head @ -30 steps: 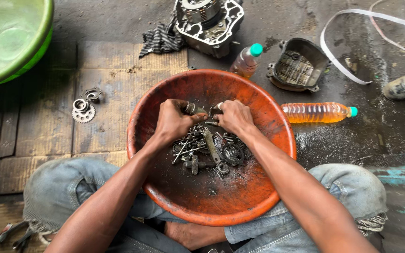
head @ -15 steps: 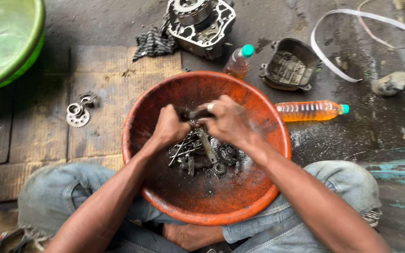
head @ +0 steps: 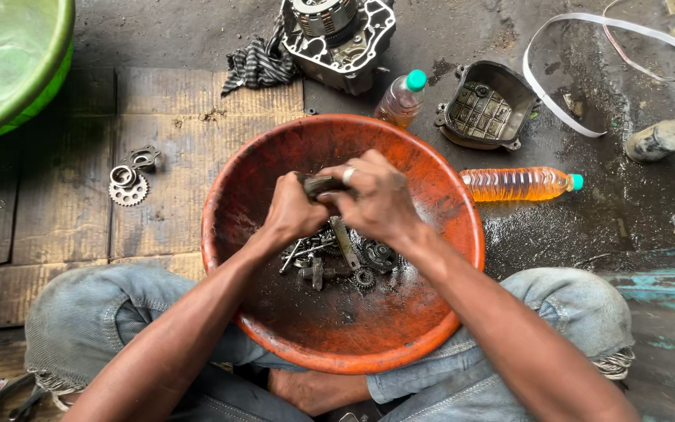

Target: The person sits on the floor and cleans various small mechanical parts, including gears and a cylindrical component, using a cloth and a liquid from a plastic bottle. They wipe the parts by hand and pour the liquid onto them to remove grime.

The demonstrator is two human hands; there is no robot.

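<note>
Greasy orange basin, both hands' fingers around a seemingly cylindrical metal part.

Dark, oil-stained concrete floor, wet and glistening at right. Flattened cardboard sheets cover the floor at left. A strip of turquoise paint marks the near right. Lighting is even daylight.

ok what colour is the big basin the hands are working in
Orange-red, darkened with grime inside; the basin shows best in the head view, holding metal engine parts.
</note>
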